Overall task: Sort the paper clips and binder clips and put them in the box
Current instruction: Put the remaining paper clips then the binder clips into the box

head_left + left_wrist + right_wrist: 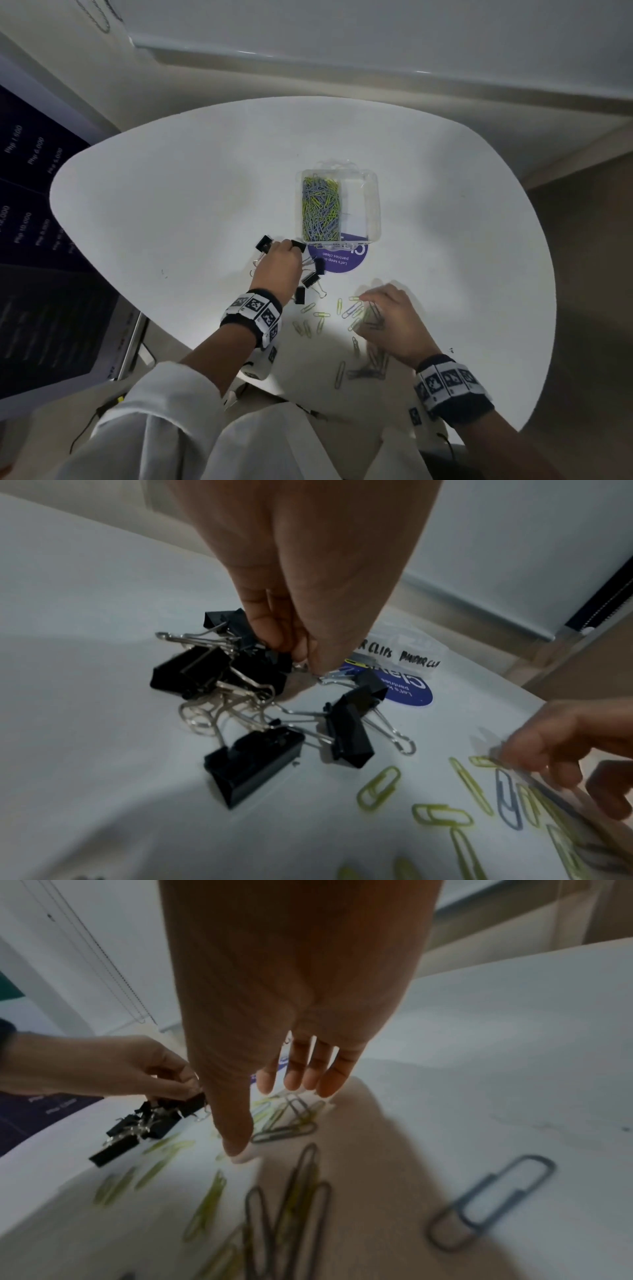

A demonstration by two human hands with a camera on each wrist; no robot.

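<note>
A clear two-compartment box (371, 205) stands mid-table; its left half holds several green and grey paper clips (320, 209), its right half shows none. Handwritten labels face me on the box (407, 657). My left hand (281, 255) reaches into a tangle of black binder clips (253, 758) and pinches one of them by fingertips (301, 647). My right hand (380, 308) hovers over loose paper clips (287, 1131). Its fingers (301, 1077) are straight and its thumb touches the table. More paper clips (366, 371) lie near my right wrist.
The white rounded table (171, 192) has a purple round sticker (339, 263) just in front of the box. A dark printed board (30, 240) stands to the left beyond the table's edge. A white wall ledge (342, 65) runs behind.
</note>
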